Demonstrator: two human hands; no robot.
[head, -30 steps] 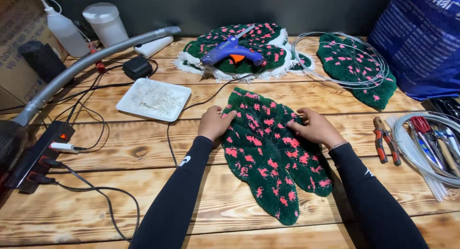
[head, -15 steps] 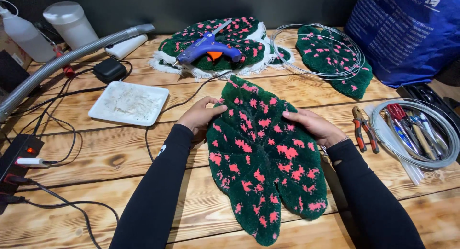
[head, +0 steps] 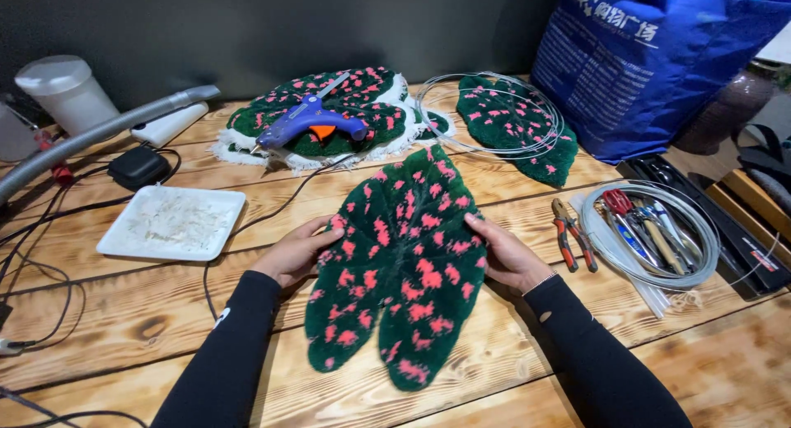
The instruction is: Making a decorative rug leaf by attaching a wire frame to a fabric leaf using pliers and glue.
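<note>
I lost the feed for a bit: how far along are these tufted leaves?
Looks done: the green leaf under the wire coil is cut to shape. In hand: left hand and right hand hold the edges of the front leaf, flat on the table. Left: the piece under the glue gun shows a white untrimmed border.

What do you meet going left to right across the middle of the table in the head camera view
White tray → left hand → green leaf-shaped rug piece with pink spots → right hand → red-handled pliers → coil of clear tubing around tools.
</note>
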